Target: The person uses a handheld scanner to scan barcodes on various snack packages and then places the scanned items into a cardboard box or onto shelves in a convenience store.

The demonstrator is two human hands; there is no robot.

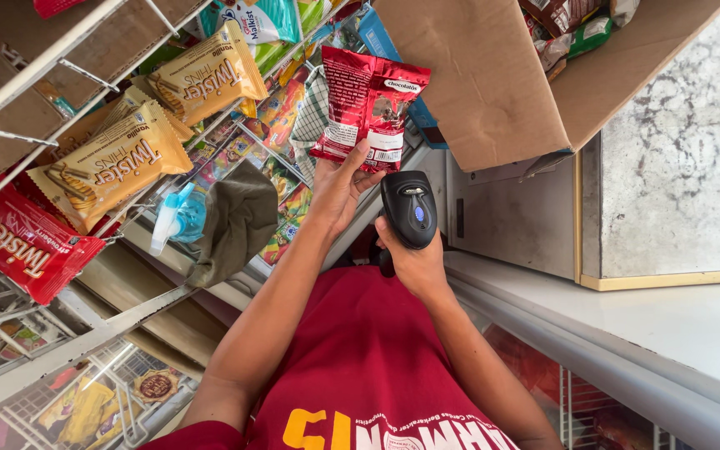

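View from a head-worn camera, looking down at a person's two bare arms in a small shop. A large open cardboard box [493, 79] fills the upper middle, with snack packets showing over its far edge. To the left stands a white wire rack [39, 62] hung with tan biscuit packets [114, 162] and a red one [22, 246]; a blue spray bottle [178, 215] and a grey-green cloth [239, 218] hang beside it. At lower right runs the pale top of a chest freezer [693, 321].

The left hand [339, 187] holds up a red snack packet [368, 108] by its lower edge. The fingers [358, 158] are curled closed on that bottom corner, thumb in front, so most of the packet stands above the hand with its printed back turned to the camera. The right hand [414, 262] is wrapped tight round the handle of a black handheld barcode scanner [408, 208], whose head sits just beside and below the packet, near but not touching.

The step in hand looks like scanning the packet. That likely calls for turning its white barcode patch, near the lower edge just above the fingertips, squarely to the scanner's head and keeping the fingers off it
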